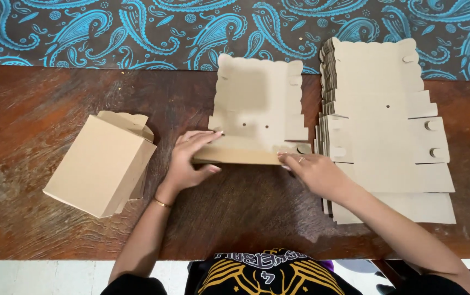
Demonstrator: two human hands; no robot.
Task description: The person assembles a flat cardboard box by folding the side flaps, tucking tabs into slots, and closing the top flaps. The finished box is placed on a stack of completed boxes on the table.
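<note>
I see the flat cardboard sheet (257, 112) lying mid-table, its near edge folded up into a low flap. Both hands are on that flap. The left hand (188, 161) sits at the flap's left end, fingers spread over the top of the fold w/ the thumb under the front edge, so it's pinching the cardboard rather than lying loose. The right hand (314, 172) is at the flap's right end, fingers flat and pressing on the corner; there's a ring on one finger. I can't tell if the right thumb wraps under. The rest of the sheet runs away from the hands toward the far side of the table, scalloped edges up top, small tabs along its right side.

Just right of the sheet, nearly touching, is a stack of flat sheets (388, 125) of the same cut; the right forearm crosses its near corner. Well apart on the left, a folded box (101, 164) rests tilted. All of it sits on a worn wooden table (32, 109). A blue paisley cloth (136, 27) covers the far edge.
</note>
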